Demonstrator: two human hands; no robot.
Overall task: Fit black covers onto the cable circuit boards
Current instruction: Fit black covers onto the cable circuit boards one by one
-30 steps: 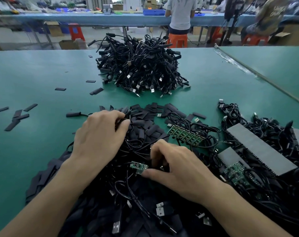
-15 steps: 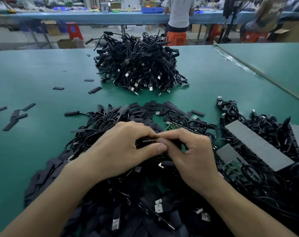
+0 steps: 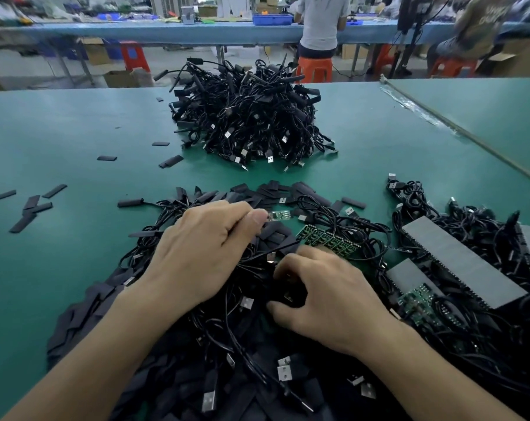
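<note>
My left hand (image 3: 203,253) pinches one end of a small green cable circuit board (image 3: 280,215); the bare board sticks out to the right past my thumb. My right hand (image 3: 327,296) is lower, its fingers curled down into a heap of black cables and flat black covers (image 3: 276,235), closing on a black piece whose kind I cannot tell. A strip of joined green boards (image 3: 329,240) lies just beyond my right hand. More loose black covers (image 3: 84,308) spread along the near left.
A tall pile of black USB cables (image 3: 248,117) stands mid-table. Stray covers (image 3: 30,208) dot the green table (image 3: 60,132) at left. Grey-backed board panels (image 3: 458,262) lie in cables at right. A taped table seam (image 3: 458,129) runs at right. People work at a far bench.
My hands were together at the centre half a second ago. Now the left has lifted away holding a bare board, and the right has dropped back into the heap.
</note>
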